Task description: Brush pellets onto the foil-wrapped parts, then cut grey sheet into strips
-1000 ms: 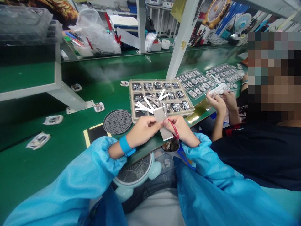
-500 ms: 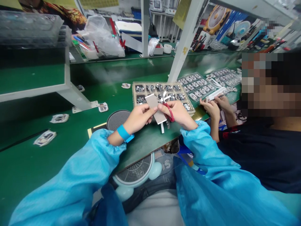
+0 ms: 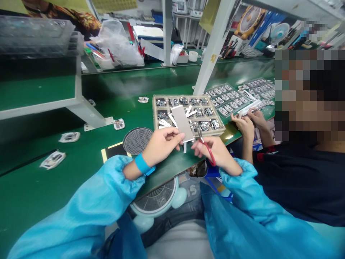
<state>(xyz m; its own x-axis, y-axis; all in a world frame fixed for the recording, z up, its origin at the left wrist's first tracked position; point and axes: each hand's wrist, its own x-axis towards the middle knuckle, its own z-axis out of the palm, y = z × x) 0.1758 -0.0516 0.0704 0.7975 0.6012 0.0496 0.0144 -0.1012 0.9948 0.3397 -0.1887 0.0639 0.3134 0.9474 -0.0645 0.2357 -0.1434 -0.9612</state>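
Note:
Between thumb and fingers, my left hand pinches the lower end of a flat grey-beige strip with white edges. The strip is tilted in front of a compartment tray full of small metal parts. Red-handled tweezers or scissors are in my right hand, which is closed around them and sits right of the strip, apart from it. Thin white strips lie over the tray, and a narrow pale piece hangs below the grey strip.
A round dark mesh disc lies left of the tray. Small white parts are scattered on the green table. At the right, a co-worker's hands hold a white strip. A slanted post stands behind the tray.
My right hand has moved off the grey strip, right and down, with the red-handled tool. My left hand still holds the strip, now more upright.

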